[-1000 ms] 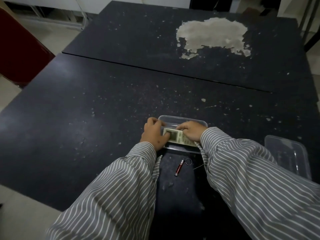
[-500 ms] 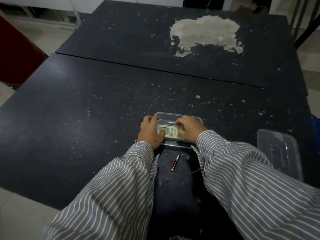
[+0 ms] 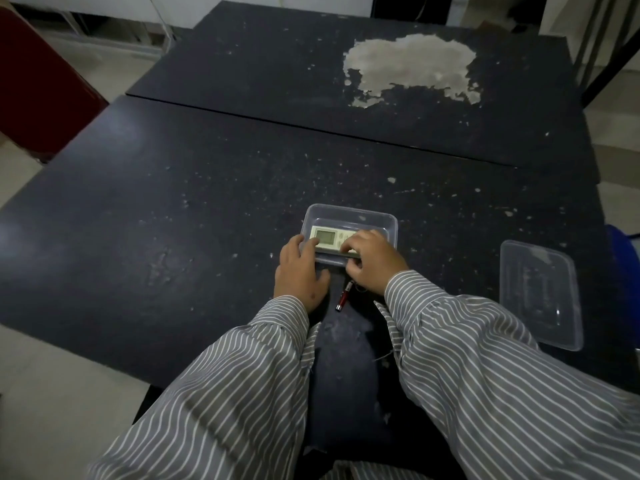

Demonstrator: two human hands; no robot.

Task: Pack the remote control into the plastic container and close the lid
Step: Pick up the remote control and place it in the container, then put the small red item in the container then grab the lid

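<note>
A white remote control [image 3: 329, 237] with a small screen lies inside a clear plastic container [image 3: 349, 216] on the dark table. My left hand [image 3: 300, 271] rests at the container's near left corner, its fingertips touching the remote's left end. My right hand [image 3: 372, 263] covers the remote's right half, fingers curled over its near edge. The clear lid [image 3: 538, 292] lies flat on the table to the right, apart from the container.
A small red flashlight with a key ring [image 3: 344, 295] lies between my wrists, just before the container. The black table [image 3: 173, 220] has flaking white patches; a second table [image 3: 277, 71] adjoins behind. A red object [image 3: 38, 95] stands at left.
The remote has settled lower and flatter into the container, with more of the container's far rim showing. My hands have slid back toward its near edge.
</note>
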